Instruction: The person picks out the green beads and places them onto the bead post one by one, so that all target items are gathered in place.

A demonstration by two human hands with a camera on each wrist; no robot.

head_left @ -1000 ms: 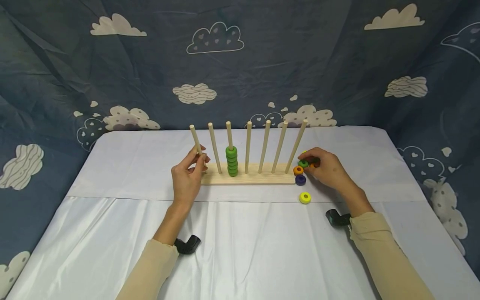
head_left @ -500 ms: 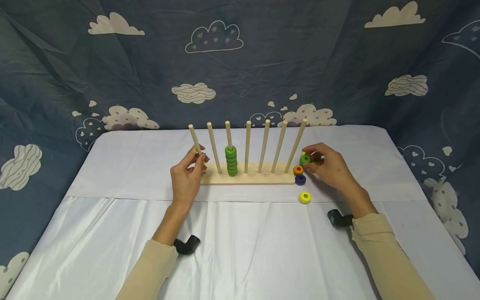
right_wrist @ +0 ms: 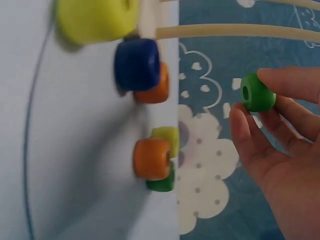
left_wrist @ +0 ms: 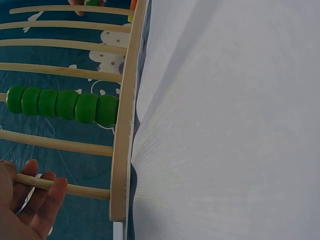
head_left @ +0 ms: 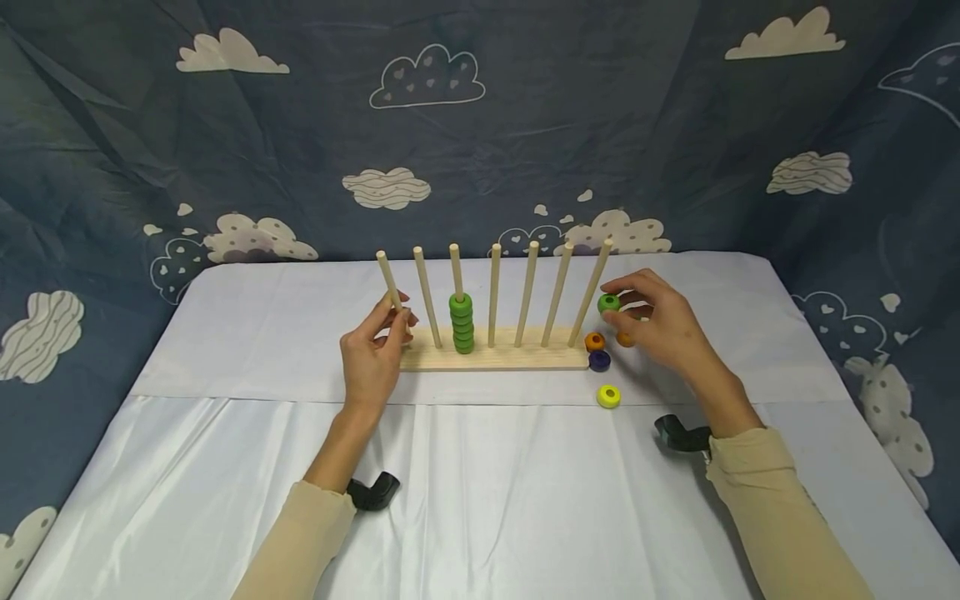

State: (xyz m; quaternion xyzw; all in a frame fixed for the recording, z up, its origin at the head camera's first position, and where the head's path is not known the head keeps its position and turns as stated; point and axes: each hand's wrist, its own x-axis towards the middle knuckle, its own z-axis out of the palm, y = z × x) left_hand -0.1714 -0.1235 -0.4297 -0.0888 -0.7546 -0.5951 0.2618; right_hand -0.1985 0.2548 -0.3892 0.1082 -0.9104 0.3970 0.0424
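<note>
My right hand (head_left: 660, 321) pinches a green bead (right_wrist: 258, 93) between thumb and fingers, lifted off the table just right of the last peg. At the other end, my left hand (head_left: 372, 358) holds the leftmost peg (left_wrist: 82, 191) of a wooden peg stand (head_left: 495, 358), its fingers around the rod. Several green beads (left_wrist: 56, 104) are stacked on the third peg from the left; the other pegs carry none. Below the right hand lie an orange bead (head_left: 595, 342), a purple-blue bead (head_left: 599, 361) and a yellow bead (head_left: 609, 396).
Behind the loose beads, a second orange bead (right_wrist: 152, 158) sits with another yellow bead (right_wrist: 171, 137) and another green bead (right_wrist: 161, 183), partly hidden. A white cloth (head_left: 480, 483) covers the table. A dark cloud-patterned curtain (head_left: 525, 125) hangs behind it.
My right hand has picked up the green bead from beside the stand's right end and raised it. The left hand has stayed on its peg.
</note>
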